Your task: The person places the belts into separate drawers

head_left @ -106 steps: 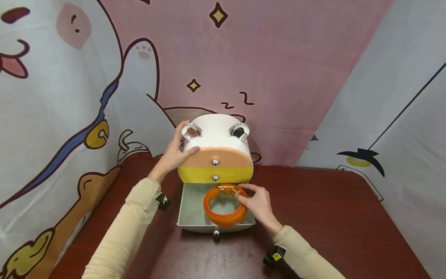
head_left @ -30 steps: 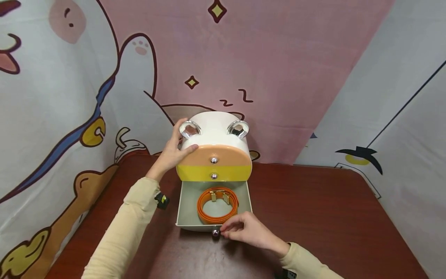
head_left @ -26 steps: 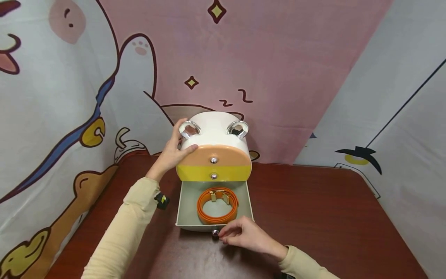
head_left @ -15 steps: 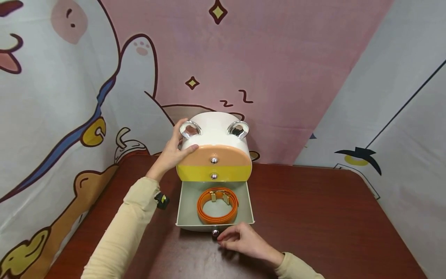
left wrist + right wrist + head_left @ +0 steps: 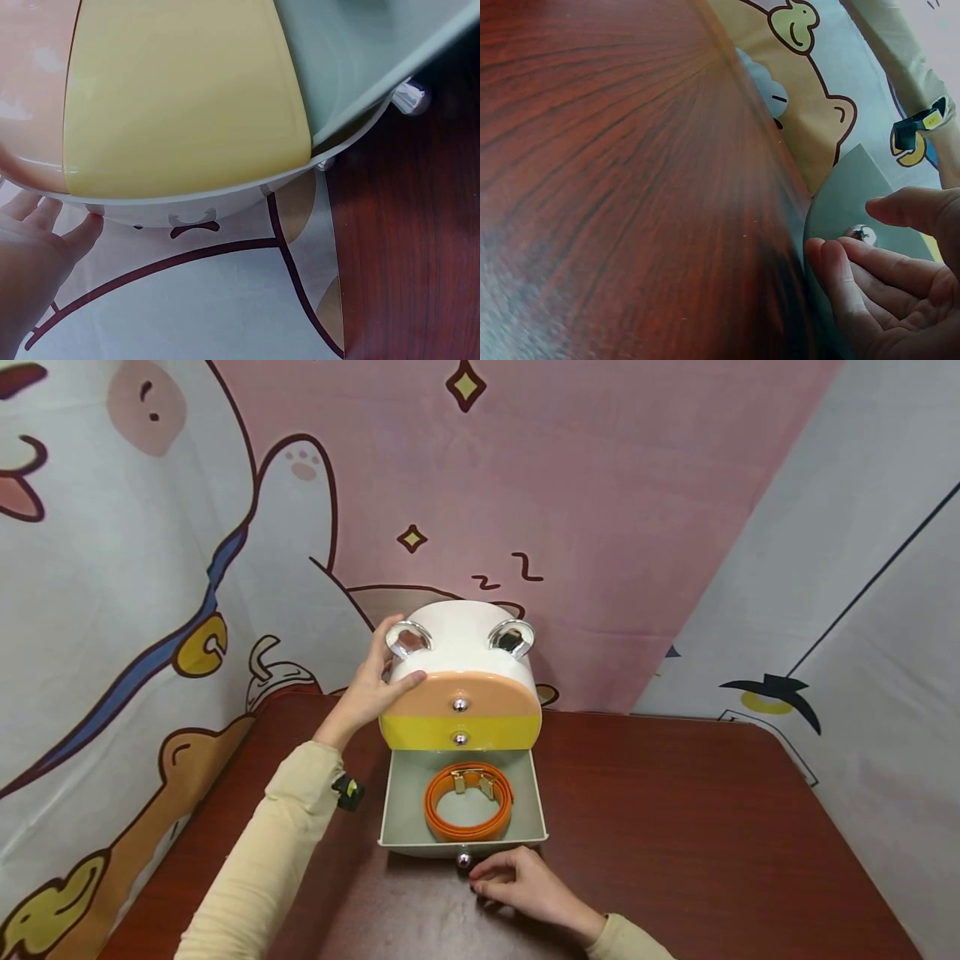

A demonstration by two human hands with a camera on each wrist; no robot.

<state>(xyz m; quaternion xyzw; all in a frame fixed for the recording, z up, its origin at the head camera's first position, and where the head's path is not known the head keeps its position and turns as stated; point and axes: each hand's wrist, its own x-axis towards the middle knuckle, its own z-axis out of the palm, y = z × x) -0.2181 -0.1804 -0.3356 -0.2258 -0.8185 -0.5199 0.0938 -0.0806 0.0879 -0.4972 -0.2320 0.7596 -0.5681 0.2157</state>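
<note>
A white drawer cabinet (image 5: 464, 635) with chrome ring ears stands on the table, its bottom grey-green drawer (image 5: 402, 814) pulled out. Inside that drawer lies a coiled orange belt (image 5: 432, 810) with gold fittings. My left hand (image 5: 367, 689) rests against the cabinet's left side, thumb on the upper front edge and fingers behind an ear. In front of the drawer, my right hand (image 5: 525, 885) is just right of its round chrome knob (image 5: 463, 861), thumb and fingers parted. The right wrist view shows the knob (image 5: 861, 234) near the fingertips, nothing held.
The upper orange drawer (image 5: 427, 697) and yellow drawer (image 5: 420, 735) are closed, each with a chrome knob. A dark red wooden table (image 5: 675, 827) carries the cabinet. A printed cartoon cloth (image 5: 600, 527) hangs close behind it and along the sides.
My right hand has let go of the belt, which now lies flatter and further left in the drawer. That hand moved down beside the knob, then slightly nearer me. The left hand stays put.
</note>
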